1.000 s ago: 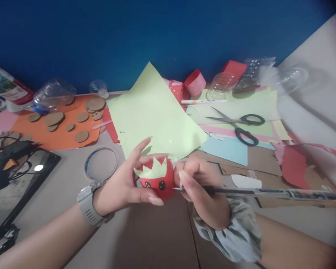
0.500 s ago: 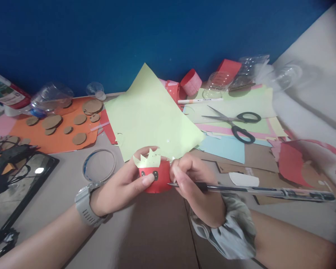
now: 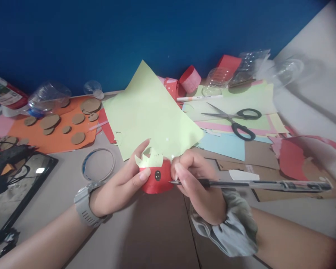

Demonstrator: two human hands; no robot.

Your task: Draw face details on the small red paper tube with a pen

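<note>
Between my hands is a small red paper ring (image 3: 156,185) with a drawn black eye on its front. A pale green zigzag paper crown (image 3: 154,161) stands along its upper edge. My left hand (image 3: 131,177) grips the ring from the left, with its thumb across the front over the spot of a second eye. My right hand (image 3: 194,177) steadies the ring's right side with its fingers and pinches a clear-barrelled black pen (image 3: 240,184). The pen lies nearly level, its tip pointing left at the ring's right side; whether it touches I cannot tell.
A large pale green sheet (image 3: 151,112) lies behind my hands. Black-handled scissors (image 3: 235,117) rest on coloured papers at right. At left are a tape roll (image 3: 98,164), cardboard discs (image 3: 78,138) on orange paper (image 3: 56,144) and a phone (image 3: 25,186). Plastic bottle pieces (image 3: 49,98) lie along the wall.
My left thumb has slid left and up, baring the right eye and covering the left one. The ring has turned slightly. My right hand and the pen have barely shifted.
</note>
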